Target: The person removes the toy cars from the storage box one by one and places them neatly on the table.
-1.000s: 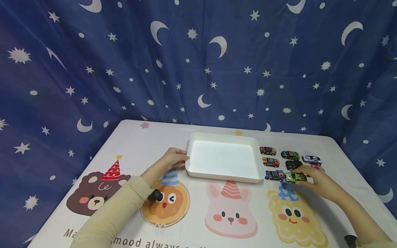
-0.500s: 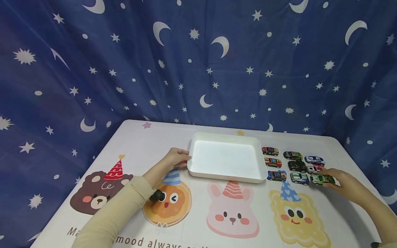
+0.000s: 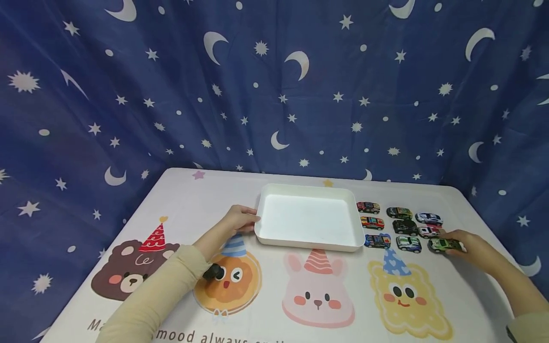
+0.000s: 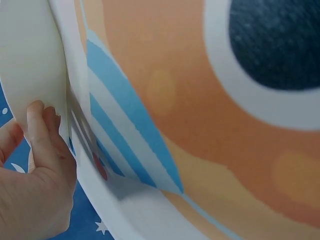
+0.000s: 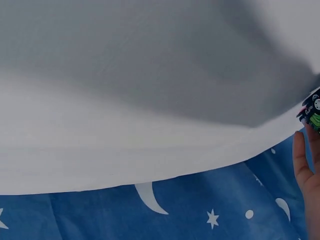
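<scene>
My left hand (image 3: 241, 219) pinches the left rim of a shallow white tray (image 3: 309, 247); in the left wrist view the thumb and fingers (image 4: 41, 127) are at the tray's wall (image 4: 32, 55). The tray has nothing in it. At the right, my right hand (image 3: 467, 245) holds a green toy car (image 3: 445, 245) by its right end, at the end of the front row. Beside that car stands a white, blue and green toy car (image 3: 409, 244). Only part of the right hand (image 5: 311, 165) and a bit of the car (image 5: 315, 112) show in the right wrist view.
Several more toy cars stand in rows right of the tray, among them a blue one (image 3: 377, 241), a black one (image 3: 405, 227) and a red-and-white one (image 3: 430, 231). A cartoon-printed cloth (image 3: 257, 295) covers the table. Behind hangs a blue star-patterned curtain (image 3: 240, 105).
My right hand has moved to the right, from the car beside the blue one to the right end of the front row. My left hand stays at the tray's rim.
</scene>
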Demonstrator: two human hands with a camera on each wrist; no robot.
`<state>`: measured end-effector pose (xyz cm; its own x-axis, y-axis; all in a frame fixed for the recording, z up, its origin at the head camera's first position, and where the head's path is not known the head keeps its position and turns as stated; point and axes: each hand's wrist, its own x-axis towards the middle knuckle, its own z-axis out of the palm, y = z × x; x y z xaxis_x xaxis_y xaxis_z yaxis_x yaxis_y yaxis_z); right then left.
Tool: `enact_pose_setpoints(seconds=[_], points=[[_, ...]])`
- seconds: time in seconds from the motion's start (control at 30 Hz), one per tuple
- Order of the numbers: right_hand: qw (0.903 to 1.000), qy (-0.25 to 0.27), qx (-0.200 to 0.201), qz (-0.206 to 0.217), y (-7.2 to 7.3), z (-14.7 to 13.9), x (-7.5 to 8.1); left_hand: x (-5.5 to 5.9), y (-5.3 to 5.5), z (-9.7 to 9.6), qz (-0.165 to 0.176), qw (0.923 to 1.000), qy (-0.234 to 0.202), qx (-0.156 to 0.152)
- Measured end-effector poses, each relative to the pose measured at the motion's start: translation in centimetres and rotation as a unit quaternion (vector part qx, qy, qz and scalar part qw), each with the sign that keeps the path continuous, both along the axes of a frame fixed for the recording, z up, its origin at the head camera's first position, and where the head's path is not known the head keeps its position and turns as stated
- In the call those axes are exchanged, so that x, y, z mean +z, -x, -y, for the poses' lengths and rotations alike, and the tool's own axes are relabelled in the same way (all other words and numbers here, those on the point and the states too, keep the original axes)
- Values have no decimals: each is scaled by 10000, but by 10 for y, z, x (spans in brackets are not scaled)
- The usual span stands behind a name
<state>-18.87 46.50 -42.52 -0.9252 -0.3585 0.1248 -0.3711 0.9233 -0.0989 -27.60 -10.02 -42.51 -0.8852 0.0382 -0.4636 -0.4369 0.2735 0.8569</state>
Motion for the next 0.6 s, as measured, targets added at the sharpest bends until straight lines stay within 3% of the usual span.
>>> enact_pose_setpoints(seconds=[0.07,0.23,0.47,0.6], points=[[9996,92,-16,265,3,2,-1,-1,0,1,31,10000,7,32],[9988,75,-1,479,5,7,-2,-2,-1,2,92,9999,-1,64],[9996,35,134,252,5,10,-3,-1,0,1,73,10000,48,37],[9992,46,168,367,7,11,-2,1,0,1,45,10000,61,60]])
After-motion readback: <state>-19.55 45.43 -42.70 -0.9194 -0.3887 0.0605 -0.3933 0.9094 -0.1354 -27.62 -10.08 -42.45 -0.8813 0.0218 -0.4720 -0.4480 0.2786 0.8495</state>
